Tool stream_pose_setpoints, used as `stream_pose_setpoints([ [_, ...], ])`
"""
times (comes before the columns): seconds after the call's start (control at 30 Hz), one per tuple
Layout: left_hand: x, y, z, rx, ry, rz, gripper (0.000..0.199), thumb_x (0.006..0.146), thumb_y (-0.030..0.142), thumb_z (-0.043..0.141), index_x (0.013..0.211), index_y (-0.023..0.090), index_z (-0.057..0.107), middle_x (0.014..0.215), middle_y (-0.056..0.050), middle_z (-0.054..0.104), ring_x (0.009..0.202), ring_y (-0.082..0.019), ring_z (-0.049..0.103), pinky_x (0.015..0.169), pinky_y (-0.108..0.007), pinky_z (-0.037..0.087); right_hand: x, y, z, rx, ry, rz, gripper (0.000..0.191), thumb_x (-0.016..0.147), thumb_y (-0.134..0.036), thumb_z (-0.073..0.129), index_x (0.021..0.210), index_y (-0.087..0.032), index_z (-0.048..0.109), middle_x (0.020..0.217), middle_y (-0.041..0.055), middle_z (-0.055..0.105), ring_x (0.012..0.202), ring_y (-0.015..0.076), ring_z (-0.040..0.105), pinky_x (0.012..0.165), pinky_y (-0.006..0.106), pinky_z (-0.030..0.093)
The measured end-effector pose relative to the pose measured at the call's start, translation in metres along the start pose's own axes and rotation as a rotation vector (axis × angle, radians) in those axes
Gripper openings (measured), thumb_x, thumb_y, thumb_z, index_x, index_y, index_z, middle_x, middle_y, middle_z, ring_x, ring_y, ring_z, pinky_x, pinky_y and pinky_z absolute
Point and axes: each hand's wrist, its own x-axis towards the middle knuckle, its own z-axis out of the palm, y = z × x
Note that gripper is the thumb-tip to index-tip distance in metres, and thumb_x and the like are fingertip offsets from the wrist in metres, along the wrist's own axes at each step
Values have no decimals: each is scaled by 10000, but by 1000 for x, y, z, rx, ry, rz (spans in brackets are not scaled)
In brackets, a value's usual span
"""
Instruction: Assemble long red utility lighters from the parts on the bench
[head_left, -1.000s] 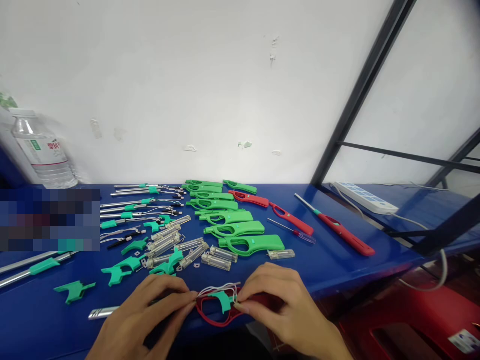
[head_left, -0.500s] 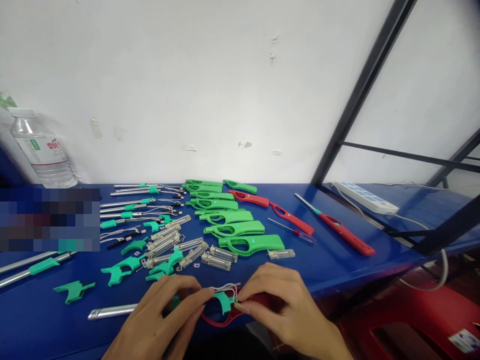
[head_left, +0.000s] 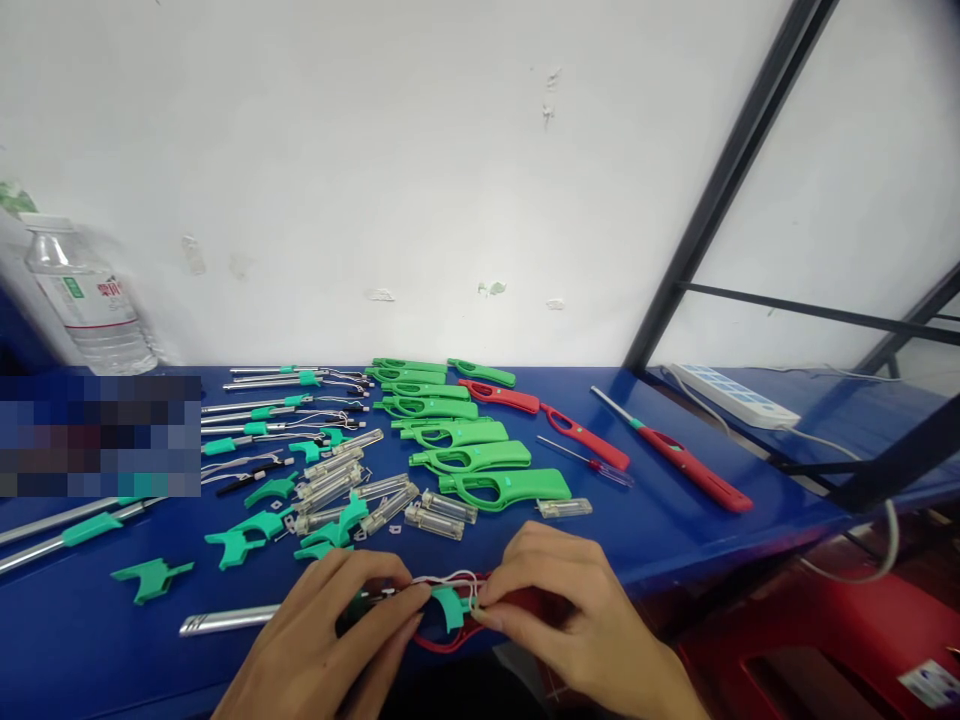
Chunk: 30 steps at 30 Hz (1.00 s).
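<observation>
Low in the view, both hands work at a red lighter casing (head_left: 439,646) near the table's front edge. My left hand (head_left: 330,630) closes around its front end, where a metal lighter tube (head_left: 225,621) sticks out to the left. Fingers of my right hand (head_left: 577,610) pinch a thin white wire (head_left: 459,575) beside a teal trigger (head_left: 451,609), which sits at the casing's loop. My fingers cover much of the casing. Beyond the hands lie clear fuel tanks (head_left: 433,523) and loose teal triggers (head_left: 152,578).
Several green casings (head_left: 510,487) line the table's middle, with red casings (head_left: 589,438), a screwdriver (head_left: 585,460) and a red lighter (head_left: 690,465) to their right. Tubes with wires (head_left: 262,428) lie left. A water bottle (head_left: 90,310), power strip (head_left: 731,395) and red stool (head_left: 847,640) surround.
The white wire now lies lower and flatter along the casing above the trigger. My left hand has shifted slightly right; my right hand keeps nearly the same pinch.
</observation>
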Motion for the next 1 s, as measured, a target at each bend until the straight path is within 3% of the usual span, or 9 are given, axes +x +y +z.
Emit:
stream_pose_setpoints([
  [0.17,14,3,0,18,-37,-46,160,1158,287,565,1161,322,721,1094,23,754,952,-102,769,875,-146,606,1,0,0,-8,-3,-10,52,1041,-285,837,1023,-238,825,891,-7,844,781,145,693,729,273,522],
  [0.3,29,6,-2,12,0,-59,323,1206,437,485,1022,330,728,977,57,768,851,-85,788,784,-106,608,1,0,1,0,8,-7,54,1034,-282,846,1015,-235,828,883,-8,844,776,139,694,722,264,516],
  [0.43,36,4,-2,84,-28,40,429,1213,308,385,955,309,727,928,46,786,813,-118,798,713,-154,623,0,2,2,11,13,15,48,1020,-277,862,1013,-235,839,883,-8,843,779,137,697,732,258,518],
  [0.6,25,-6,5,129,-192,32,428,1061,107,370,956,306,734,942,9,790,800,-202,791,591,-270,587,-1,2,2,9,11,20,31,1018,-255,862,1029,-230,848,907,-6,851,798,132,704,753,248,520],
  [0.83,35,6,1,159,-719,-334,613,920,-51,310,1151,298,758,1250,-60,754,1161,-288,765,928,-444,649,0,1,1,8,2,18,30,1017,-241,864,1037,-228,847,924,-8,856,813,123,703,766,236,518],
  [0.9,41,12,-2,190,-778,-368,669,882,-85,291,1179,293,757,1289,-68,741,1222,-314,742,960,-484,645,0,2,1,9,0,18,29,1017,-238,862,1039,-229,845,930,-7,857,815,125,702,768,239,520],
  [1.0,47,18,-4,217,-759,-345,722,856,-104,279,1223,302,750,1332,-65,732,1296,-329,717,984,-497,641,-1,3,1,13,-2,21,26,1020,-233,857,1041,-230,843,930,-8,855,818,128,702,772,241,521],
])
